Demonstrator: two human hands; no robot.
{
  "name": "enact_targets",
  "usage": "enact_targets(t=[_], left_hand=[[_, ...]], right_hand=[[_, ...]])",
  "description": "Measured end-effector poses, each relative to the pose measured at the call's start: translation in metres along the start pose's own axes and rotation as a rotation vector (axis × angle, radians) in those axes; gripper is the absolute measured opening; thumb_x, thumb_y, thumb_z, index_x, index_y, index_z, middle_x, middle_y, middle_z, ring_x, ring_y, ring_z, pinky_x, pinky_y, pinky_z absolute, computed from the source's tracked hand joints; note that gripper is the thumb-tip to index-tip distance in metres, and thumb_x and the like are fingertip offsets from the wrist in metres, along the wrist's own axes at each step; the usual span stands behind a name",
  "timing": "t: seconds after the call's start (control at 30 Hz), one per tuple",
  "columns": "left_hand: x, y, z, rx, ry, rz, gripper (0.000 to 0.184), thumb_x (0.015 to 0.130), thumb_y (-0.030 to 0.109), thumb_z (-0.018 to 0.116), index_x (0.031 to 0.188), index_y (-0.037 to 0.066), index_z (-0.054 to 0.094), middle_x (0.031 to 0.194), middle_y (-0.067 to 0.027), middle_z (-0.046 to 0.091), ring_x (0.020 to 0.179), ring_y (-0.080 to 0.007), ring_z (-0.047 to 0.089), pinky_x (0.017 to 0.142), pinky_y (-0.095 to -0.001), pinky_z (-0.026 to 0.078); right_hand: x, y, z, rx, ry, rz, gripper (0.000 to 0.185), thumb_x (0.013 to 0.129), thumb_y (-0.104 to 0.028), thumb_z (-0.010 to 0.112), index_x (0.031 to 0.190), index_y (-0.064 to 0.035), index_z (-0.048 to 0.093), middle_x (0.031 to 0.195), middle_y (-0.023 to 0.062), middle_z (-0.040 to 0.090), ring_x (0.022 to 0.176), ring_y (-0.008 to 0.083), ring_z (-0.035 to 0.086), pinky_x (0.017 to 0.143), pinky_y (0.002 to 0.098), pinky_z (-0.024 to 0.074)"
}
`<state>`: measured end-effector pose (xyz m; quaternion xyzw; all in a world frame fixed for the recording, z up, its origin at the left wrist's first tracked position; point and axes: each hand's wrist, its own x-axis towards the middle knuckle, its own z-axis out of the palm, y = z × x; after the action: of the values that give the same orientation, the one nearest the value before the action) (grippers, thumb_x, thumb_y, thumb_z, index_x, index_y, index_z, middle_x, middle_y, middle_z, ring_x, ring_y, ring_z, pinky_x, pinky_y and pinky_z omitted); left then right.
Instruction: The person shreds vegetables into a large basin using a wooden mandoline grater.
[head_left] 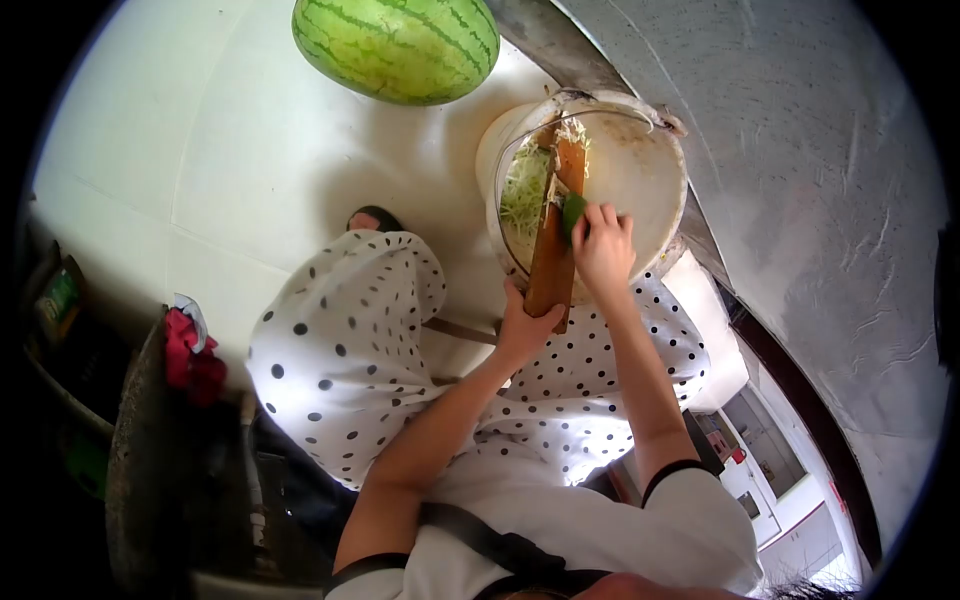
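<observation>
I count my two hands (603,248), one wooden grater (551,272), one green vegetable piece (573,212), one white bucket (635,165), one watermelon (400,50) on the far side, and one red cloth (195,358) at left.

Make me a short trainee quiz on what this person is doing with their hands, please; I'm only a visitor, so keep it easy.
1. Which hand grips the end of the wooden board nearest the person's body?

2. True or false: the watermelon lies outside the bucket.

3. What is the right hand holding?
A) a metal spoon
B) a green piece of produce
C) a paper cup

Key:
1. The left hand.
2. True.
3. B; exactly which kind of produce is hard to tell.
</observation>
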<state>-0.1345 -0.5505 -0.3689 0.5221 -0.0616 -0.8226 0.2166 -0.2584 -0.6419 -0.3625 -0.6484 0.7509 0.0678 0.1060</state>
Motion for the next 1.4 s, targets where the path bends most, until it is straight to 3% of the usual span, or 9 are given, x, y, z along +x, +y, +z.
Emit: enact_targets(t=[0.1, 0.27, 0.63, 0.73, 0.97, 1.1, 1.2, 1.27, 1.4], left_hand=[[-0.006, 0.008, 0.003, 0.063, 0.051, -0.123, 0.081, 0.077, 0.012, 0.062, 0.127, -0.008, 0.002, 0.101, -0.0192, 0.053, 0.082, -0.0197, 0.058, 0.061, -0.0272, 0.050], [-0.005, 0.006, 0.000, 0.039, 0.023, -0.076, 0.077, 0.077, 0.015, 0.063, 0.125, -0.008, 0.008, 0.098, -0.0186, 0.054, 0.078, -0.0183, 0.058, 0.058, -0.0273, 0.049], [-0.002, 0.010, 0.001, 0.061, 0.025, -0.056, 0.078, 0.076, 0.014, 0.063, 0.125, -0.008, 0.006, 0.096, -0.0186, 0.054, 0.076, -0.0195, 0.059, 0.056, -0.0284, 0.048], [-0.001, -0.007, 0.002, 0.055, 0.022, 0.015, 0.077, 0.076, 0.013, 0.063, 0.124, -0.008, 0.006, 0.095, -0.0190, 0.054, 0.076, -0.0203, 0.059, 0.057, -0.0286, 0.048], [-0.006, 0.002, 0.001, 0.028, 0.045, -0.012, 0.072, 0.077, 0.014, 0.063, 0.122, -0.009, 0.012, 0.095, -0.0185, 0.056, 0.074, -0.0212, 0.059, 0.057, -0.0289, 0.048], [-0.004, 0.022, -0.004, 0.087, 0.066, -0.017, 0.070, 0.077, 0.014, 0.063, 0.121, -0.009, 0.014, 0.095, -0.0184, 0.056, 0.073, -0.0216, 0.059, 0.056, -0.0304, 0.049], [-0.013, 0.009, 0.002, 0.103, 0.062, -0.103, 0.068, 0.077, 0.014, 0.063, 0.120, -0.007, 0.014, 0.095, -0.0188, 0.056, 0.072, -0.0214, 0.059, 0.053, -0.0302, 0.048], [-0.003, 0.003, 0.001, 0.131, 0.039, 0.065, 0.068, 0.077, 0.013, 0.063, 0.120, -0.005, 0.013, 0.097, -0.0188, 0.055, 0.072, -0.0211, 0.059, 0.050, -0.0289, 0.048], [-0.014, 0.021, 0.004, 0.136, 0.029, -0.146, 0.068, 0.077, 0.013, 0.062, 0.120, -0.005, 0.012, 0.097, -0.0188, 0.054, 0.072, -0.0208, 0.059, 0.049, -0.0271, 0.047]], right_hand=[[0.066, 0.004, 0.034, -0.098, -0.112, 0.099, 0.017, 0.075, -0.014, 0.056, 0.092, -0.0132, 0.058, 0.092, 0.0046, 0.058, 0.084, 0.0358, 0.051, 0.061, 0.0440, 0.0510], [-0.001, 0.008, -0.007, 0.014, -0.069, -0.068, 0.012, 0.078, -0.016, 0.053, 0.090, -0.0133, 0.057, 0.090, 0.0055, 0.058, 0.085, 0.0360, 0.053, 0.055, 0.0447, 0.0504], [0.012, 0.001, -0.001, -0.050, -0.159, -0.033, 0.015, 0.079, -0.017, 0.052, 0.092, -0.0109, 0.055, 0.098, 0.0083, 0.057, 0.088, 0.0379, 0.052, 0.055, 0.0485, 0.0506], [0.082, 0.021, 0.055, -0.105, -0.189, 0.093, 0.015, 0.078, -0.015, 0.054, 0.092, -0.0111, 0.055, 0.096, 0.0072, 0.057, 0.087, 0.0373, 0.051, 0.055, 0.0473, 0.0510], [0.009, -0.006, -0.012, -0.046, -0.142, -0.054, 0.012, 0.078, -0.016, 0.054, 0.088, -0.0113, 0.054, 0.089, 0.0070, 0.058, 0.083, 0.0353, 0.054, 0.051, 0.0463, 0.0501], [0.078, 0.026, 0.057, -0.106, -0.048, -0.033, 0.012, 0.077, -0.015, 0.054, 0.088, -0.0112, 0.054, 0.090, 0.0077, 0.058, 0.083, 0.0365, 0.054, 0.053, 0.0458, 0.0507], [0.009, 0.006, -0.005, -0.048, -0.118, -0.057, 0.013, 0.078, -0.017, 0.052, 0.090, -0.0110, 0.054, 0.088, 0.0085, 0.059, 0.082, 0.0377, 0.054, 0.054, 0.0482, 0.0504], [0.011, 0.002, -0.007, -0.034, -0.163, -0.103, 0.014, 0.079, -0.017, 0.052, 0.090, -0.0108, 0.054, 0.089, 0.0088, 0.059, 0.083, 0.0381, 0.054, 0.054, 0.0494, 0.0501], [0.054, 0.018, 0.034, -0.102, -0.184, 0.052, 0.012, 0.078, -0.016, 0.052, 0.089, -0.0108, 0.054, 0.092, 0.0083, 0.058, 0.086, 0.0369, 0.053, 0.054, 0.0484, 0.0505]])
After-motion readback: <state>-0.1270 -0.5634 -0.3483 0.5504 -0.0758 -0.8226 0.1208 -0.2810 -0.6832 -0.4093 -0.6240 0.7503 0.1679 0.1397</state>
